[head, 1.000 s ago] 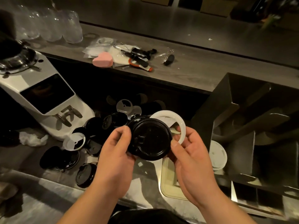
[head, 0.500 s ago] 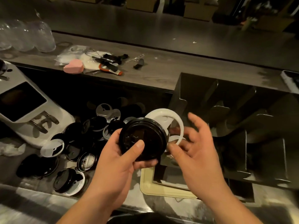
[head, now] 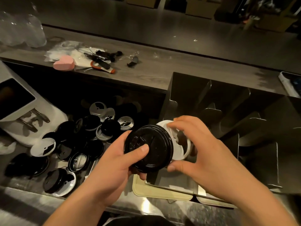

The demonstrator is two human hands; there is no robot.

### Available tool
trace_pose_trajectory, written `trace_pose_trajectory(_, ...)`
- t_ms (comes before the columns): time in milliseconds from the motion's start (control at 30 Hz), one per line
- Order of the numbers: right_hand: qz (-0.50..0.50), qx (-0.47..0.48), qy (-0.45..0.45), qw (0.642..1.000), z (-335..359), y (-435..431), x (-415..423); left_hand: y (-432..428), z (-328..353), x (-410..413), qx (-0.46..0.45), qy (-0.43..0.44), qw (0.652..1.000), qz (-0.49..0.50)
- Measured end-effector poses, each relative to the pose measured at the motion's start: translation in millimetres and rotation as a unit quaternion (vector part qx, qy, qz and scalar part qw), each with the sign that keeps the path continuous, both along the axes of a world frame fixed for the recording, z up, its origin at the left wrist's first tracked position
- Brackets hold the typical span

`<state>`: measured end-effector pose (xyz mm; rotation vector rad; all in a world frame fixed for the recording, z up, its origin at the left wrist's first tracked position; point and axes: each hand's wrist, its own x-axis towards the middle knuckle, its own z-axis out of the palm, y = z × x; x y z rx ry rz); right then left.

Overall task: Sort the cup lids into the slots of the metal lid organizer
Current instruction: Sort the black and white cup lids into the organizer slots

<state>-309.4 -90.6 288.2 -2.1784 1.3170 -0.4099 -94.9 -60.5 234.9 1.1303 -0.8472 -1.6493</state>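
Note:
My left hand (head: pixel 114 162) grips a stack of black cup lids (head: pixel 149 147), thumb on top, in the middle of the view. Just behind the stack is a white lid (head: pixel 179 150); my right hand (head: pixel 203 154) pinches it by the rim, fingers over its top edge and thumb below. The dark metal lid organizer (head: pixel 228 111) with its slanted dividers stands to the right, its slots looking dark; I cannot tell what they hold. Several loose black and white lids (head: pixel 78 144) lie in a heap on the counter at the left.
A white machine (head: pixel 24 115) stands at the far left. A cream tray (head: pixel 156 191) lies under my hands. On the raised shelf behind are a pink heart-shaped sponge (head: pixel 64 63), small tools (head: pixel 101 59) and clear plastic cups (head: pixel 21 31).
My right hand, which was open beside the lids half a second ago, has closed on the white lid's rim. The left hand still holds the black stack, now a little lower right.

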Motion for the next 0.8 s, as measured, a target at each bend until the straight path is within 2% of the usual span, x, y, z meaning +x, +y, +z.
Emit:
trace_pose_trajectory(200,0.02,0.122,-0.019,0.992,3.5,-8.9,-0.8,-1.9,2.3,-0.3,-0.007,-0.008,1.0,0.003)
trace_pose_trajectory(300,-0.021,0.09,0.003,0.996,8.9,-14.0,-2.9,-5.9,3.4,3.9,-0.018,-0.011,0.999,0.029)
trace_pose_trajectory(400,-0.082,0.048,0.017,0.995,16.5,-17.0,-14.8,-10.9,-3.2,19.4,0.004,0.022,0.993,0.112)
trace_pose_trajectory(600,-0.107,-0.067,0.172,0.977,4.7,-4.9,4.0,-17.6,-11.6,40.3,0.022,0.08,0.981,0.174)
trace_pose_trajectory(800,-0.067,-0.049,0.309,0.948,-30.3,-18.0,29.0,-18.2,-12.3,33.2,0.014,0.077,0.984,0.159)
